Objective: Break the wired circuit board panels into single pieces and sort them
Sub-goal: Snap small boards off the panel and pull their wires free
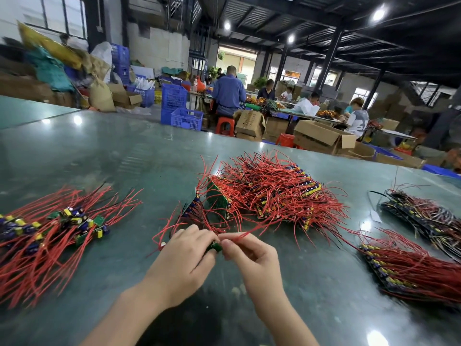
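Observation:
My left hand (185,255) and my right hand (249,253) meet at the table's near middle, both gripping a small green wired circuit board (215,246) with red leads; only its edge shows between the fingers. My right hand's thumb and forefinger also pinch a red wire running up to the right. Just behind my left hand a green board panel (217,201) stands on edge against a big pile of wired panels (274,193). A pile of single boards (57,228) with red wires lies at the left.
Two more stacks of wired panels lie at the right, one red-wired (409,268) and one darker (429,216). The green table (112,151) stretches far back. Beyond it people sit at benches among cardboard boxes (321,137), blue crates (179,106) and red stools.

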Action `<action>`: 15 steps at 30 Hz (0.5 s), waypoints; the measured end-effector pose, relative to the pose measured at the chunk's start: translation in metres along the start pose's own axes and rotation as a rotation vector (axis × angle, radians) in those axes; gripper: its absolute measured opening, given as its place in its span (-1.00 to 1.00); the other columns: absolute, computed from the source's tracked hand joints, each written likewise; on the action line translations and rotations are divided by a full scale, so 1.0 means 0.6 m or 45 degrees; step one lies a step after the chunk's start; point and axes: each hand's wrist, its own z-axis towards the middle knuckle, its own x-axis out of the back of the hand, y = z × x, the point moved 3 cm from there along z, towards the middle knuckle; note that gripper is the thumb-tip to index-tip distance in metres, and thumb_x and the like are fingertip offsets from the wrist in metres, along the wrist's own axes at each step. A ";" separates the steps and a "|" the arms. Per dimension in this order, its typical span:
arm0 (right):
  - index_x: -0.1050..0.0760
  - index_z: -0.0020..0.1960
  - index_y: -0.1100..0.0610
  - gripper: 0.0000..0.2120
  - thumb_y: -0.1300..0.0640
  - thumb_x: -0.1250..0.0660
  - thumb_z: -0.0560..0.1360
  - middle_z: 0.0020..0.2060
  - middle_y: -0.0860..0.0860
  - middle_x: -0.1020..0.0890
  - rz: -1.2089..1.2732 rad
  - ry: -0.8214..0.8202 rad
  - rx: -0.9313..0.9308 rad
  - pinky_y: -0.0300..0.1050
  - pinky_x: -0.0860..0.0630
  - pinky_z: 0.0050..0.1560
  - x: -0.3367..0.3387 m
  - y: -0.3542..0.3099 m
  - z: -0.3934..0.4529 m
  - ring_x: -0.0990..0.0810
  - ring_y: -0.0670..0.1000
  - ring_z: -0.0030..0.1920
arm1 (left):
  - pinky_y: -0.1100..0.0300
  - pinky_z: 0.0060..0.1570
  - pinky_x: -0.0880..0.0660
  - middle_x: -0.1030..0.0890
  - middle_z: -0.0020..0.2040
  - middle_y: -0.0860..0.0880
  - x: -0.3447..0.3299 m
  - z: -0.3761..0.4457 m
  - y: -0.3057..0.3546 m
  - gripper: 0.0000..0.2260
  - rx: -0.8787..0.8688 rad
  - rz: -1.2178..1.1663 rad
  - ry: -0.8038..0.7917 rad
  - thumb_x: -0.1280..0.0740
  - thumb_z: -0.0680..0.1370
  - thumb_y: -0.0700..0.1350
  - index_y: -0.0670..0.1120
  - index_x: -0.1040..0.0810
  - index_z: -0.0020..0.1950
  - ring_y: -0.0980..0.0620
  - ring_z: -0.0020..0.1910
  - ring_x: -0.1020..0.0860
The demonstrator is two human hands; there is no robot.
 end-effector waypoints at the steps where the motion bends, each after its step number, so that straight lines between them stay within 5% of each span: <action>1: -0.69 -0.17 0.08 -0.74 0.40 -0.36 0.45 -0.27 0.00 -0.69 0.040 0.038 0.005 -0.31 -0.48 -0.17 0.001 0.000 0.000 -0.58 -0.16 -0.25 | 0.22 -0.06 -0.28 -0.42 -0.17 0.21 0.000 0.000 -0.001 -0.63 0.022 -0.044 0.015 0.00 0.49 0.09 -0.04 -0.52 0.00 0.20 -0.11 -0.34; 6: -0.71 -0.23 0.07 -0.76 0.34 -0.35 0.45 -0.37 0.02 -0.64 0.257 0.207 -0.136 -0.27 -0.52 -0.19 0.008 0.012 0.002 -0.53 -0.10 -0.32 | 0.24 -0.13 -0.40 -0.45 -0.15 0.22 0.005 0.001 -0.001 -0.71 0.096 -0.162 0.125 -0.19 0.54 0.12 -0.07 -0.54 -0.01 0.18 -0.16 -0.46; 11: -0.71 -0.22 0.09 -0.88 0.20 -0.39 0.35 -0.33 0.02 -0.66 0.434 0.267 -0.203 -0.29 -0.54 -0.23 0.004 0.015 -0.001 -0.55 -0.10 -0.34 | 0.37 -0.15 -0.31 -0.39 -0.19 0.23 0.004 0.002 0.004 -0.57 0.062 -0.095 0.168 -0.16 0.48 0.25 -0.09 -0.55 -0.06 0.23 -0.16 -0.38; 15: -0.71 -0.20 0.09 -0.85 0.12 -0.41 0.27 -0.32 0.03 -0.67 0.475 0.301 -0.199 -0.28 -0.55 -0.20 0.007 0.014 -0.003 -0.56 -0.10 -0.33 | 0.28 -0.27 -0.35 -0.47 -0.27 0.13 0.003 0.000 0.007 -0.52 0.085 0.016 0.260 -0.10 0.52 0.27 -0.11 -0.56 -0.17 0.14 -0.30 -0.46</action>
